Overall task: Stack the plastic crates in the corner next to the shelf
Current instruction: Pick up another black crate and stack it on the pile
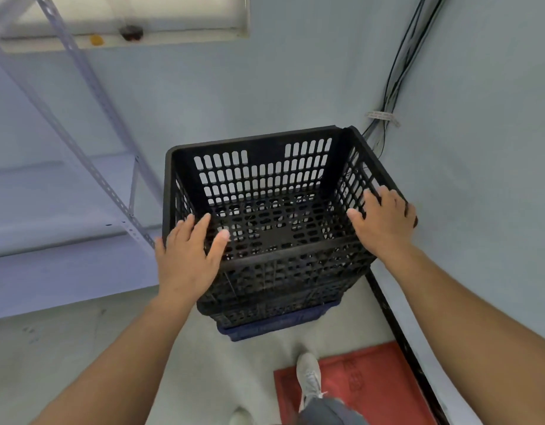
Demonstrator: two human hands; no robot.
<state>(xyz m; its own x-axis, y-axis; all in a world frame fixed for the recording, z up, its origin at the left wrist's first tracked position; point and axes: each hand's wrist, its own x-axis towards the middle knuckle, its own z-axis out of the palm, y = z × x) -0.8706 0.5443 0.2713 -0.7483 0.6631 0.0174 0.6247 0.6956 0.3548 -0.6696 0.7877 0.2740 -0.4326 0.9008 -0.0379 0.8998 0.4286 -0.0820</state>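
1. The black crate (265, 191) sits mid-frame on top of a nested stack in the corner, a blue crate (274, 325) at the bottom, the shelf (65, 191) to the left
2. Left hand (188, 256) lies spread on the near-left corner of the rim, fingers open – resting, not gripping
3. Right hand (383, 219) lies on the right rim, fingers curled loosely over the edge; a firm hold cannot be told
4. The crate looks empty, perforated and stiff – probably light, not fragile
5. Best held at opposite rims, or through the wall slots, which should stop slipping
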